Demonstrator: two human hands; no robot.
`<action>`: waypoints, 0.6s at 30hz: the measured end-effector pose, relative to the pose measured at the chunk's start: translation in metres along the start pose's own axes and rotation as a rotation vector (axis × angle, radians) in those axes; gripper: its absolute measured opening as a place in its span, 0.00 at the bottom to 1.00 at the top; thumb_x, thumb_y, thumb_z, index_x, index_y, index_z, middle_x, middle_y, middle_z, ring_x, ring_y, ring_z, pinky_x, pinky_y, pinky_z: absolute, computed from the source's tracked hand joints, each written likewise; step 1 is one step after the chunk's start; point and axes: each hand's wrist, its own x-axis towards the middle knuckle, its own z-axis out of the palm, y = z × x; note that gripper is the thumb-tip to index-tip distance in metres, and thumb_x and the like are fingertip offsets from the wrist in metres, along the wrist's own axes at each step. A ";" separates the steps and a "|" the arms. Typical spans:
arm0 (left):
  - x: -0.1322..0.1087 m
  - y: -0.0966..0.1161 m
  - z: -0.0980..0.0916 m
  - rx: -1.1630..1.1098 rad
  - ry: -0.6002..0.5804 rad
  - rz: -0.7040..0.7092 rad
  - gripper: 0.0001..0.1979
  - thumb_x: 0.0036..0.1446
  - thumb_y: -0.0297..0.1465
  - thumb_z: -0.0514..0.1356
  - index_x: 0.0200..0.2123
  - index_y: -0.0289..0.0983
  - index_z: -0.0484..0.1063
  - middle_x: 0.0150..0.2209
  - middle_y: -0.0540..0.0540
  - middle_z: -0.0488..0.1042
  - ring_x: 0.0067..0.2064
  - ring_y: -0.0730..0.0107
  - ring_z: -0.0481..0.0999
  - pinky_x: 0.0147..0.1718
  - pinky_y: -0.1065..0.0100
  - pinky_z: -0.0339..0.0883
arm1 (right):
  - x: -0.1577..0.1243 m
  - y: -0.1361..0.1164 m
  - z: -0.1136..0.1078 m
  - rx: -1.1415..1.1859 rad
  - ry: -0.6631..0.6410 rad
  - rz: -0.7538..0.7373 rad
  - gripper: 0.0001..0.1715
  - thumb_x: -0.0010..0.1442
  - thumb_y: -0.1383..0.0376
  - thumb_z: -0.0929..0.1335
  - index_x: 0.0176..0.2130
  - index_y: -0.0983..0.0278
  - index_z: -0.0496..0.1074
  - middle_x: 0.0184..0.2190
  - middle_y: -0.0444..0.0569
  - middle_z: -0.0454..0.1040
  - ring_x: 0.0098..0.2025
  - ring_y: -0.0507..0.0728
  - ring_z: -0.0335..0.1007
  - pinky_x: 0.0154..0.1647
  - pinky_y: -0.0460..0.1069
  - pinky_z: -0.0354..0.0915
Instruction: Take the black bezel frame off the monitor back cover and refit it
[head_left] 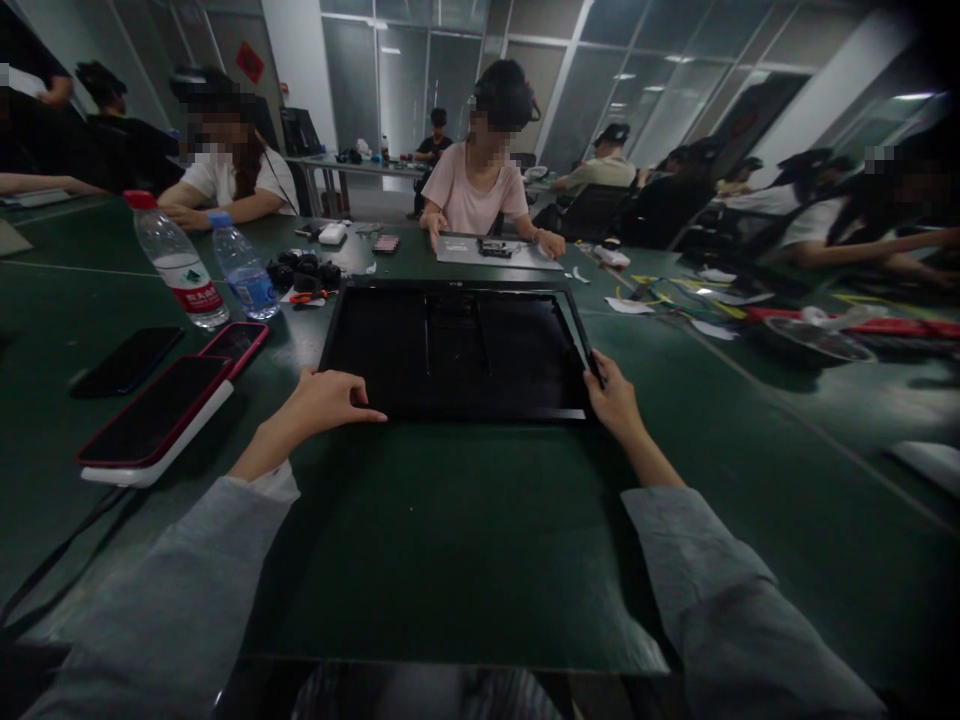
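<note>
A black monitor casing lies on the green table in front of me, a rectangular bezel around a dark hollow back shell with two upright ridges. Along its right side a strip of table shows between the bezel and the shell. At the near left corner my left hand grips the casing, thumb along the near edge and fingers mostly hidden behind the side. My right hand is closed on the right side near the front corner, its fingers wrapped over the rim.
Left of the casing stand a red-capped bottle and a blue-capped bottle. Nearer lie a black phone and a red-edged phone on a white block. Wires and a bowl are at right. A person sits opposite.
</note>
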 end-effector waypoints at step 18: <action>0.019 -0.041 0.029 -0.173 0.412 -0.440 0.27 0.68 0.45 0.54 0.62 0.36 0.71 0.56 0.35 0.78 0.54 0.49 0.78 0.51 0.55 0.71 | -0.004 0.004 0.003 0.046 0.039 0.028 0.31 0.62 0.53 0.67 0.60 0.64 0.74 0.52 0.59 0.80 0.54 0.67 0.78 0.62 0.66 0.69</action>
